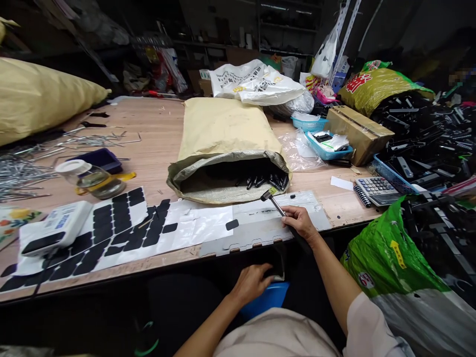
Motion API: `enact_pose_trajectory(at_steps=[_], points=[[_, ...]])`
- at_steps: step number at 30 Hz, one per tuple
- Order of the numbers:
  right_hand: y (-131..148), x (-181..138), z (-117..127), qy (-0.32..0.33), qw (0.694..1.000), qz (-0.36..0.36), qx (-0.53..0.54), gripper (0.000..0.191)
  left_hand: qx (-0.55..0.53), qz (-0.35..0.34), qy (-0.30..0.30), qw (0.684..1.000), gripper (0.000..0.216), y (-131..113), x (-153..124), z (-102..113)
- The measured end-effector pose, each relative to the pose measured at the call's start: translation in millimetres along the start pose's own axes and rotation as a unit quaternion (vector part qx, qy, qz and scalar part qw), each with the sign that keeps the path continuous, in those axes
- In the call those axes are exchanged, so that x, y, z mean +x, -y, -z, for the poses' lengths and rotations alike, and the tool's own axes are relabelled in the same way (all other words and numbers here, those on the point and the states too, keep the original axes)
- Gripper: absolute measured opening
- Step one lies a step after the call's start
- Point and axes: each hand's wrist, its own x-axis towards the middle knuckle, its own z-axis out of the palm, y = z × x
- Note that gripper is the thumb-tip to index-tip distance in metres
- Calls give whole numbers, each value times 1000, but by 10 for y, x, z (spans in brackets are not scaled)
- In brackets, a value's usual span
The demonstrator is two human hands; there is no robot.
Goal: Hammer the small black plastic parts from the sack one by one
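My right hand (300,222) is closed around a hammer (277,204) with a metal shaft and a black handle. The hammer's head is raised in front of the mouth of a large cream sack (226,129), which lies on its side on the table. Small black pieces (260,181) lie inside the sack's mouth on the right. Under the hammer is a grey sheet (256,233) along the table edge. Below that edge, my left hand (253,285) hovers or rests near my lap, fingers loosely bent and apart, above something blue (267,300). No object shows in it.
Left are white sheets with black stickers (102,218), a white device (55,228), a jar (100,183) and metal rods (22,171). Right are a calculator (376,191), blue baskets (329,144), a cardboard box (359,131) and a green bag (394,253) of black parts.
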Motion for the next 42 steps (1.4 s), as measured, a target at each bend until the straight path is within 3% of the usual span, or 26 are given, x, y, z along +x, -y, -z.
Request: enact_pose_trajectory(at_steps=[3, 5, 7, 9, 13, 16, 19, 24, 26, 28, 31, 33, 36, 42], points=[[-1, -8, -6, 2, 1000, 4, -4, 34, 12, -196, -46, 980, 29, -199, -88, 185], [-6, -9, -9, 3, 1000, 6, -9, 33, 29, -232, -154, 960, 30, -312, -23, 426], [-15, -8, -13, 0, 1000, 7, -16, 34, 25, -180, -305, 935, 30, -366, 177, 772], [-26, -6, -19, -3, 1000, 8, -24, 35, 4, -78, -441, 894, 30, -344, 487, 1188], [-46, 5, -34, -3, 999, 8, -38, 37, -24, 97, -544, 833, 28, -119, 1160, 1918], [-52, 20, -40, -6, 999, 13, -36, 35, 19, 171, -508, 844, 23, 80, 1497, 2151], [-50, 33, -40, -9, 999, 16, -26, 34, 51, 191, -445, 873, 17, 204, 1642, 2173], [-42, 35, -36, -18, 999, 11, -25, 34, 76, 193, -443, 872, 22, 270, 1470, 2172], [-42, 32, -33, -16, 1000, 7, -24, 35, 64, 173, -458, 870, 24, 277, 1260, 2171], [-46, 28, -29, -14, 1000, 4, -23, 36, 35, 111, -453, 884, 25, 276, 1018, 2126], [-59, 21, -24, -12, 1000, 6, -25, 37, -7, -28, -376, 926, 24, 252, 738, 1964], [-67, 15, -23, -11, 999, 12, -32, 37, -17, -77, -322, 943, 21, 231, 664, 1829], [-70, 0, -25, 3, 998, 19, -56, 39, -14, -74, -292, 954, 19, 207, 689, 1664], [-27, -20, -37, 43, 990, 29, -130, 40, -6, -38, -320, 947, 23, 212, 775, 1552]])
